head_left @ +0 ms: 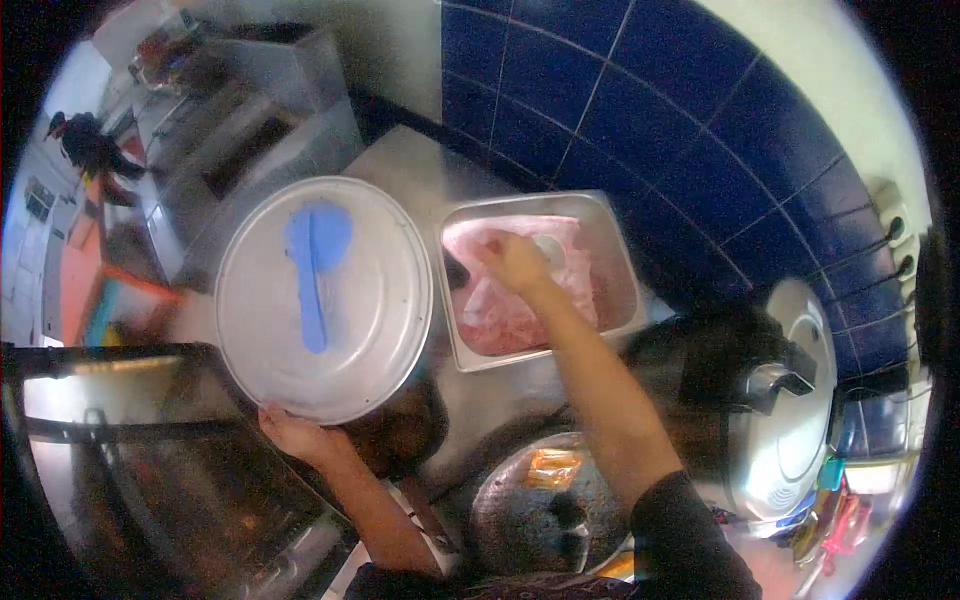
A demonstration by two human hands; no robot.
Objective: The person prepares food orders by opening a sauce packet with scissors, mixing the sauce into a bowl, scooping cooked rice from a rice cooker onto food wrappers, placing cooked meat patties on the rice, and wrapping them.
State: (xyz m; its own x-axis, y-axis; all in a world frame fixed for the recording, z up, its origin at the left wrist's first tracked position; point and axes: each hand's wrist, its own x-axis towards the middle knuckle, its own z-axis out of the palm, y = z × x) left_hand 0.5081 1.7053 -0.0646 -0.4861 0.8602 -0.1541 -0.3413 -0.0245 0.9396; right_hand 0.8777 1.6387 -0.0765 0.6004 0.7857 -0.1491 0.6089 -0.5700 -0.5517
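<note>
Left hand (pixel 300 432) grips the tilted round metal lid (pixel 325 295), right hand (pixel 512 262) closed on raw meat (pixel 520 320) in the steel tray (pixel 610 215); the blue spoon (pixel 312 265) may slide off

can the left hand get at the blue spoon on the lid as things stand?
Probably not right away. The left hand grips the near rim of the round metal lid, and the blue spoon lies on top near its centre. Nothing covers the spoon, but reaching it means letting go of the lid.
</note>
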